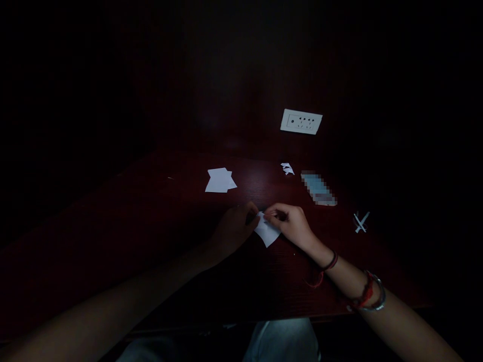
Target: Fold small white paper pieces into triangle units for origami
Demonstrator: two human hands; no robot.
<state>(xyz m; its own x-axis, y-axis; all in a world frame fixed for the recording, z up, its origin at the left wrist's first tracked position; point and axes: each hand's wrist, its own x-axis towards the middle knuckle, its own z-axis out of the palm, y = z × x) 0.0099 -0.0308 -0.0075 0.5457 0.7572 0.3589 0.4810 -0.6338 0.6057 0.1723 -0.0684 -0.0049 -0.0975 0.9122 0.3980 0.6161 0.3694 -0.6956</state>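
Observation:
A small white piece of paper [267, 234] lies between both hands near the middle of a dark red table [151, 226]. My left hand [236, 229] is closed, its fingertips pinching the paper's upper left edge. My right hand [291, 224] is also closed and pinches the paper's top corner from the right. The two hands nearly touch above the paper. Bracelets and a red cord circle my right wrist [362, 291].
A few white paper sheets [220, 180] lie further back on the table. Small paper scraps [287, 168] sit beside a phone [319, 188]. Thin paper strips [361, 222] lie at the right. A white wall socket [301, 121] is behind. The surroundings are very dark.

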